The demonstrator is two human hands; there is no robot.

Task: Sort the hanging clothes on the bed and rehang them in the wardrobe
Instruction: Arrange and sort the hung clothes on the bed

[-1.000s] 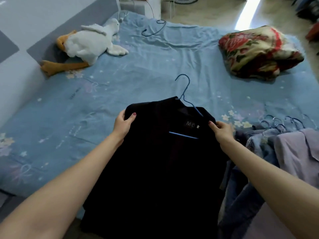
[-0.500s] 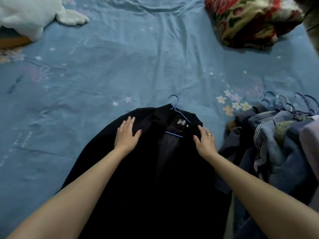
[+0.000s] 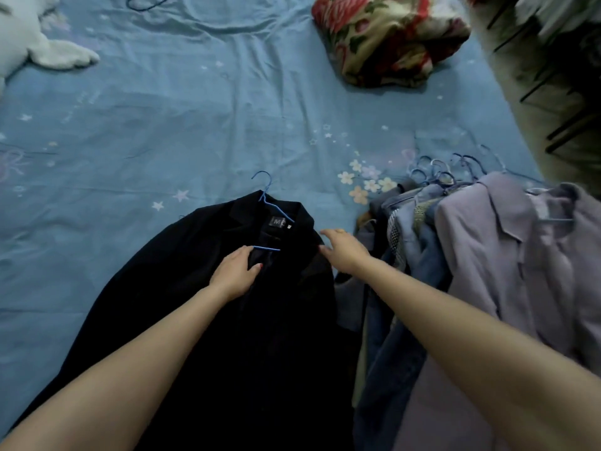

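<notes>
A black jacket (image 3: 201, 320) lies flat on the blue bed sheet (image 3: 162, 125), still on a blue wire hanger (image 3: 265, 196) whose hook points away from me. My left hand (image 3: 235, 271) rests on the jacket's front beside the opening, fingers fairly straight, just below the hanger's bar. My right hand (image 3: 344, 252) hovers at the jacket's right shoulder with fingers extended, slightly blurred. To the right lies a pile of hung clothes (image 3: 422, 255): blue denim pieces and lilac shirts (image 3: 507, 255), their hanger hooks (image 3: 435, 170) bunched at the top.
A folded floral quilt (image 3: 390, 37) sits at the far right of the bed. A white plush goose (image 3: 39, 47) lies at the far left. A loose dark hanger (image 3: 146, 1) is at the top edge. Floor and dark rack legs (image 3: 553, 92) border the bed on the right.
The jacket went from held up to lying flat on the bed. My left hand slid from its left shoulder to the front opening. My right hand shifted slightly outward over the right shoulder.
</notes>
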